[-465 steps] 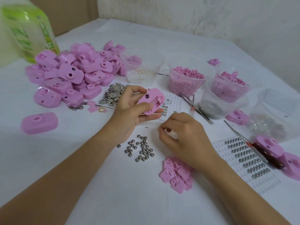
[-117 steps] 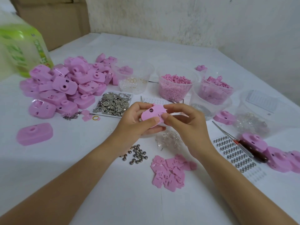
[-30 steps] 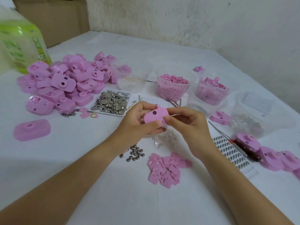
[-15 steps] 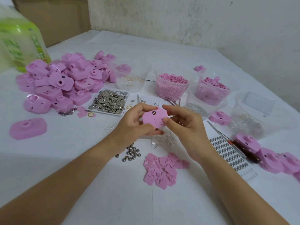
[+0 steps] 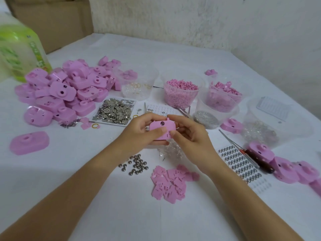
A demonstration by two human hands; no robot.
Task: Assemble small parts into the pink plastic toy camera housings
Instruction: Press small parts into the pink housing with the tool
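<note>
Head view: left hand (image 5: 139,133) and right hand (image 5: 191,138) both have their grip pinched round one small pink plastic toy camera housing (image 5: 160,127), held between them above the white surface (image 5: 121,206). Far left, a green-labelled translucent bottle (image 5: 19,49), its print too blurred to read.

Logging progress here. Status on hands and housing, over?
Left hand and right hand grip pink plastic toy camera housing. Held above white table. Nothing blocking.
</note>
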